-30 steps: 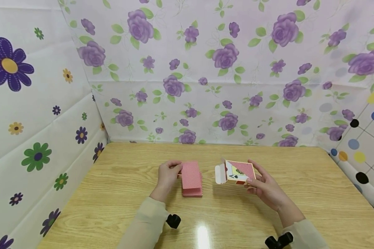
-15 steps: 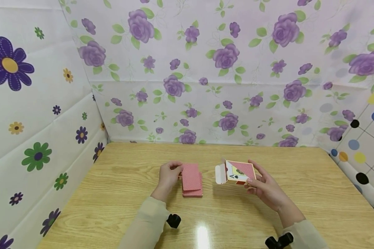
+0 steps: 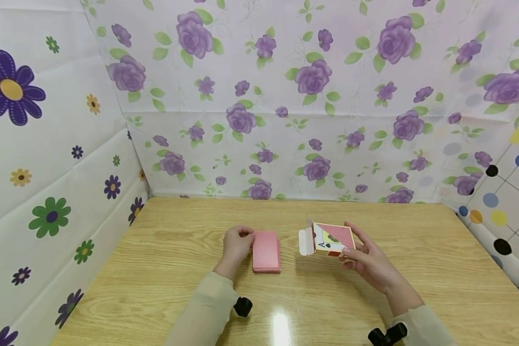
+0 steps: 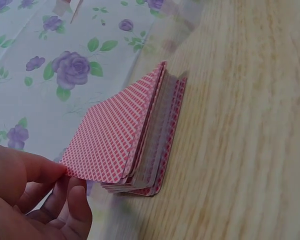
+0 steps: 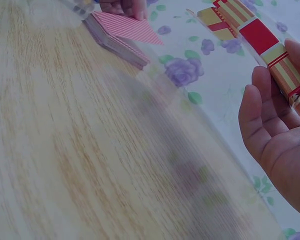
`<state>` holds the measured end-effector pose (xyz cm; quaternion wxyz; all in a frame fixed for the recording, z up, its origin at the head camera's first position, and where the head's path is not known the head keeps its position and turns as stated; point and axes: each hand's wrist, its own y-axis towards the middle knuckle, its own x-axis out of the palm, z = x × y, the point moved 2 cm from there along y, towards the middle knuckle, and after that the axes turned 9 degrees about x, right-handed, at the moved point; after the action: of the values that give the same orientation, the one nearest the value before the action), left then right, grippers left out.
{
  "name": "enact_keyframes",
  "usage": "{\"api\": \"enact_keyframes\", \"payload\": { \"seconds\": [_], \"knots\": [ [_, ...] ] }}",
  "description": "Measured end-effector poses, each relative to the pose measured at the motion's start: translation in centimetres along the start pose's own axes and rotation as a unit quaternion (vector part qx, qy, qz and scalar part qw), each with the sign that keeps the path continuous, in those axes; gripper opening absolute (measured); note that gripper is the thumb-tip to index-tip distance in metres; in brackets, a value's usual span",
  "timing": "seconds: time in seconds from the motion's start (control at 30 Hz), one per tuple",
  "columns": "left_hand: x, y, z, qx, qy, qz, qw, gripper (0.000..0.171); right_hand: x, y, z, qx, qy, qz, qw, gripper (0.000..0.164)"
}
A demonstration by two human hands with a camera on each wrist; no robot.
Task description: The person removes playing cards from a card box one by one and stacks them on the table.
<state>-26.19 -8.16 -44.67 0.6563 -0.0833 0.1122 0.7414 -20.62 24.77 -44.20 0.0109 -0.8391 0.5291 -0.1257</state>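
A stack of red-and-white patterned playing cards [image 3: 266, 254] lies back side up on the table. My left hand [image 3: 237, 246] is at the stack's left edge. In the left wrist view, its thumb and fingers [image 4: 47, 171] pinch the corner of a top playing card [image 4: 112, 135], which sits tilted over the others. My right hand [image 3: 369, 263] grips a playing card box [image 3: 335, 239] above the table, thumb on the near side and fingers around the far side. The box shows an ace of spades, and its white flap [image 3: 305, 241] hangs out toward the stack.
The wooden table [image 3: 177, 278] meets a flower-print cloth wall [image 3: 281, 158] at the back. Other patterned cloths [image 3: 47, 168] stand at the left and right sides. Each wrist wears a black camera [image 3: 243, 306].
My left hand has moved slightly toward me and right, drawing the top card back until it nearly lines up with the stack. The right hand and the box have stayed put.
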Motion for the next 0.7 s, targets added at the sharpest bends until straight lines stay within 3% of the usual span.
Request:
{"api": "enact_keyframes", "payload": {
  "seconds": [0.27,0.7],
  "knots": [
    [0.33,-0.04,-0.05,0.019,0.077,0.012,0.9968,0.009,-0.14,0.07,0.04,0.003,0.003,-0.006,1.0,0.073],
    [0.8,0.0,-0.21,0.027,0.119,0.026,0.9922,0.007,-0.05,0.07,-0.03,0.003,0.002,-0.002,1.0,0.074]
  ]
}}
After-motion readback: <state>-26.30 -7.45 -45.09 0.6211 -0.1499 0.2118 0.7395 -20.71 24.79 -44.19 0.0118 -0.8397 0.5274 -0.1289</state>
